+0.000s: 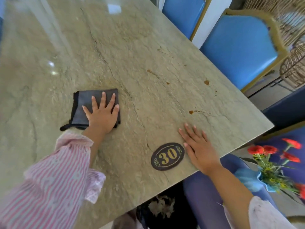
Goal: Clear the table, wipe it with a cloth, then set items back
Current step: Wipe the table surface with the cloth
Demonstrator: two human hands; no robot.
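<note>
One cloth: dark grey, folded to a near-square, with black edging.
Place: flat on the bench, left of the middle, well apart from the brown spots.
Axis: no clear long side; a black tail at its near-left corner points left.
Left grip: fingers straight and spread, pressing the cloth's right half.
Right grip: fingers straight, flat on bare bench just beside the oval "30" plaque.

The cloth lay on the table toward the near edge, the left hand flat on it. The number plate sat at the near edge, the right hand just right of it. Stains ran along the right edge.
</note>
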